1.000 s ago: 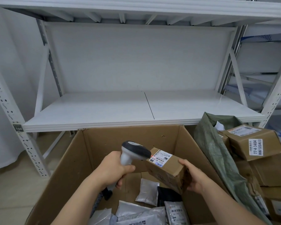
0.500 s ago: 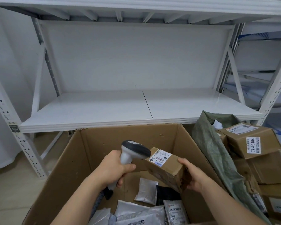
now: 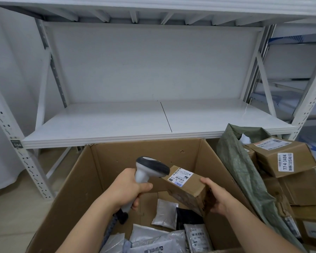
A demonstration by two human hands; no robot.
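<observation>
My left hand (image 3: 125, 188) grips the handle of a white and grey barcode scanner (image 3: 150, 168), its head pointing right at a small brown parcel (image 3: 187, 189). My right hand (image 3: 217, 195) holds that parcel by its near right end, above a big open cardboard box (image 3: 77, 189). The parcel's white shipping label (image 3: 180, 175) faces up, just beside the scanner head. A coiled cable hangs from the scanner's handle into the box.
Several grey and white poly mailers (image 3: 164, 212) lie in the box bottom. A green woven sack (image 3: 244, 172) and stacked brown parcels (image 3: 283, 157) sit at the right. A white metal shelf (image 3: 117, 119) stands behind the box, with its upright post (image 3: 13, 141) at left.
The hands, scanner and parcel stay nearly still. The view has shifted slightly, so the shelf sits a little lower and more to the left in frame.
</observation>
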